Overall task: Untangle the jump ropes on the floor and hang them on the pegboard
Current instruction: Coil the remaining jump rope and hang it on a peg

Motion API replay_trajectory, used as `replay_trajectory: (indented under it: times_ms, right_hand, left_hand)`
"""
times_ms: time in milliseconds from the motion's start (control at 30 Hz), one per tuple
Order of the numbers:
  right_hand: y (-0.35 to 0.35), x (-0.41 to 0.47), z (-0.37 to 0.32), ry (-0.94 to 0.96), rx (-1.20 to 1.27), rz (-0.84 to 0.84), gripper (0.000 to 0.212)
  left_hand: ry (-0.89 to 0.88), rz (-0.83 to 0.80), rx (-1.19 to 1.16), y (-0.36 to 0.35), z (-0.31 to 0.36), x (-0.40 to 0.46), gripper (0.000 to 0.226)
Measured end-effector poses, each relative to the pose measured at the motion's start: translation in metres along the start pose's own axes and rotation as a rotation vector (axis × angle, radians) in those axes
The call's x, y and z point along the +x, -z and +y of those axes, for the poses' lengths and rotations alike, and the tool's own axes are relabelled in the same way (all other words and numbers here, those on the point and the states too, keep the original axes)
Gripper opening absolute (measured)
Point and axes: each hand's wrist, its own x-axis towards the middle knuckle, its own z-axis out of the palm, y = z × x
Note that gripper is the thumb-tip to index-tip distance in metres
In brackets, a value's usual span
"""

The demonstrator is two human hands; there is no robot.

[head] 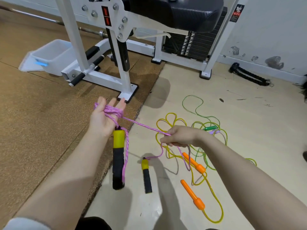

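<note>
While rope-wound, left hand [106,116] mid-air

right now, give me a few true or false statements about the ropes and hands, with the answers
1. The pink rope is wound around the left hand. True.
2. The right hand holds an orange handle. False: it pinches the pink rope; both orange handles lie on the floor.
3. One yellow-and-black handle hangs below the left hand. True.
4. The second yellow-and-black handle is on the brown mat. False: it lies on the pale floor.
5. The yellow rope and green rope are already hung up. False: both lie looped on the floor.
</note>
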Motion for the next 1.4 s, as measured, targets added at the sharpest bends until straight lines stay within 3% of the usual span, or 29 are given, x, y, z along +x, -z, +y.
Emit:
replay_trajectory:
  times_ms: [67, 133, 233, 333, 433, 500, 533, 600, 667, 733, 833, 900, 1033, 1100, 1267, 1400]
  right_hand:
    - [0.0, -0.013, -0.02, 0.182, 0.031, -0.072, 0.031]
    - [0.002, -0.024, -0.041, 0.342, -0.002, -0.053, 0.026]
    - [0.011, -0.033, -0.061, 0.521, 0.219, 0.178, 0.018]
    - [0.028, -0.025, -0.063, 0.611, 0.579, 0.555, 0.018]
    - [0.036, -0.009, -0.048, 0.491, 0.69, 0.759, 0.027]
    - [0.033, -0.001, -0.029, 0.391, 0.533, 0.735, 0.028]
    - [0.028, 0.002, -0.02, 0.345, 0.408, 0.677, 0.029]
    - [0.018, 0.007, -0.003, 0.259, 0.172, 0.5, 0.033]
    - [0.011, 0.008, 0.009, 0.168, -0.042, 0.348, 0.035]
    - [0.006, 0.006, 0.015, 0.106, -0.092, 0.177, 0.03]
    - [0.004, -0.002, 0.018, 0.233, 0.313, -0.056, 0.013]
    - [0.009, -0.009, 0.011, 0.431, 0.596, -0.09, 0.021]
    - [0.025, -0.023, -0.027, 0.848, 0.881, -0.16, 0.037]
    - [0.035, -0.031, -0.047, 0.959, 0.946, -0.2, 0.04]
    - [0.045, -0.042, -0.077, 0.962, 0.872, -0.01, 0.027]
    - [0.04, -0.042, -0.085, 0.946, 0.878, 0.04, 0.035]
  left_hand:
    - [0.033, 0.111, 0.23, 0.015, -0.009, 0.004, 0.057]
    - [0.091, 0.082, 0.427, 0.024, -0.024, 0.002, 0.058]
    - [0.333, -0.19, 0.772, 0.019, -0.041, -0.014, 0.054]
    - [0.627, -0.507, 0.983, 0.009, -0.042, -0.033, 0.081]
    - [0.854, -0.98, 0.651, 0.001, -0.038, -0.044, 0.078]
    - [0.816, -1.202, 0.288, -0.005, -0.031, -0.042, 0.063]
    - [0.754, -1.211, 0.175, -0.01, -0.027, -0.042, 0.056]
    - [0.555, -1.067, 0.107, -0.021, -0.017, -0.045, 0.049]
    - [0.261, -0.757, 0.193, -0.024, -0.007, -0.042, 0.055]
    - [0.067, -0.487, 0.278, -0.021, -0.005, -0.031, 0.068]
    - [-0.025, -0.2, 0.512, -0.009, -0.013, -0.017, 0.06]
    - [-0.045, -0.087, 0.609, 0.005, -0.018, -0.008, 0.058]
    - [-0.027, -0.062, 0.738, 0.02, -0.026, -0.003, 0.058]
    - [0.014, -0.115, 0.784, 0.02, -0.032, -0.006, 0.057]
    - [0.17, -0.179, 0.82, 0.021, -0.043, -0.014, 0.053]
    - [0.212, -0.233, 0.916, 0.025, -0.05, -0.015, 0.051]
